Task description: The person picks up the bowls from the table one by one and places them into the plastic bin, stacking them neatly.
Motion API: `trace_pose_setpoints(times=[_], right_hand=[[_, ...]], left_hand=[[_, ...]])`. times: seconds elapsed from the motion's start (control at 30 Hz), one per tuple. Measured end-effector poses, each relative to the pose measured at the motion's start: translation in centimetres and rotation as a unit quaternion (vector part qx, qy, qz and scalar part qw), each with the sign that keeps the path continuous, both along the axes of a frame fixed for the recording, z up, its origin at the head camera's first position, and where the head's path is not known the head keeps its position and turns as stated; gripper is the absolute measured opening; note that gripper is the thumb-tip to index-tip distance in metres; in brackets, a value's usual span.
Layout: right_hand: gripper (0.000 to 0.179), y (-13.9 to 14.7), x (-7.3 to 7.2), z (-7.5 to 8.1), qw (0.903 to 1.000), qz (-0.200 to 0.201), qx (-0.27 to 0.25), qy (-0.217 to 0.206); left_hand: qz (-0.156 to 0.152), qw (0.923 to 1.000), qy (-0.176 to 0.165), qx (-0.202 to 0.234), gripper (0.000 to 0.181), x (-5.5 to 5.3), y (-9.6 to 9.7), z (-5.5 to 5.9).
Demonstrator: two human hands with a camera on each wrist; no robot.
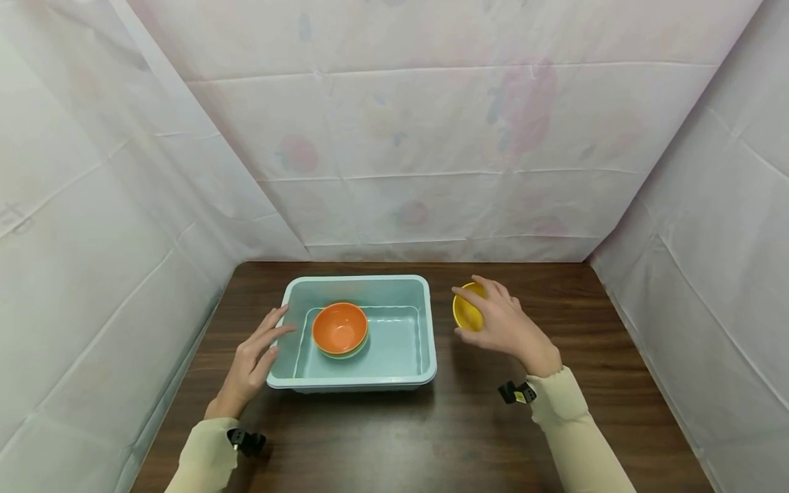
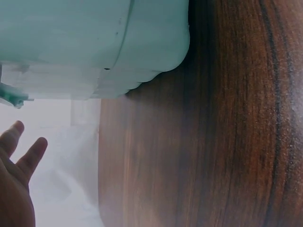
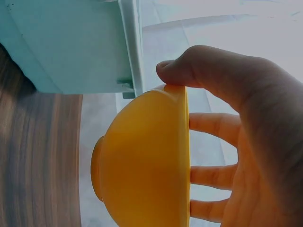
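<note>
A yellow bowl (image 3: 147, 161) hangs above the table right of the light-green tub, upright, its foot clear of the wood. My right hand (image 1: 505, 320) grips it by the rim, thumb on the near side and fingers across the far side. Inside the tub (image 1: 394, 380) sits an orange bowl (image 1: 340, 329), stacked on a bowl whose light-green edge peeks out beneath. By the tub's left rim my left hand (image 1: 249, 366) is held with fingers extended and spread, holding nothing. Whether its fingertips touch the rim I cannot tell.
The dark wood-grain table (image 1: 394, 445) carries the tub left of its middle. White patterned cloth (image 1: 431, 137) hangs behind the table, and plain pale sheets (image 1: 709, 274) stand along both sides.
</note>
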State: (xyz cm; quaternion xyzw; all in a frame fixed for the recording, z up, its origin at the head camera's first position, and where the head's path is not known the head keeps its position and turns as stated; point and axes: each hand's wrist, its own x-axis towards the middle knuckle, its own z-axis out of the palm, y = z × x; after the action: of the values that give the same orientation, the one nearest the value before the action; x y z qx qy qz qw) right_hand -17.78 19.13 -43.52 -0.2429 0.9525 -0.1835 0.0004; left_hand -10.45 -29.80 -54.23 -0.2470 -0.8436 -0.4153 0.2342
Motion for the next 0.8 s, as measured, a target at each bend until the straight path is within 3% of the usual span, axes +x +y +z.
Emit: trace_pose_setpoints(times=[0.8], right_hand=[[0.071, -3.4, -1.1, 1.7, 0.9992, 0.039, -0.002, 0.008]], left_hand=[[0.000, 0.9998, 0.018, 0.005, 0.036, -0.1, 0.1, 0.1]])
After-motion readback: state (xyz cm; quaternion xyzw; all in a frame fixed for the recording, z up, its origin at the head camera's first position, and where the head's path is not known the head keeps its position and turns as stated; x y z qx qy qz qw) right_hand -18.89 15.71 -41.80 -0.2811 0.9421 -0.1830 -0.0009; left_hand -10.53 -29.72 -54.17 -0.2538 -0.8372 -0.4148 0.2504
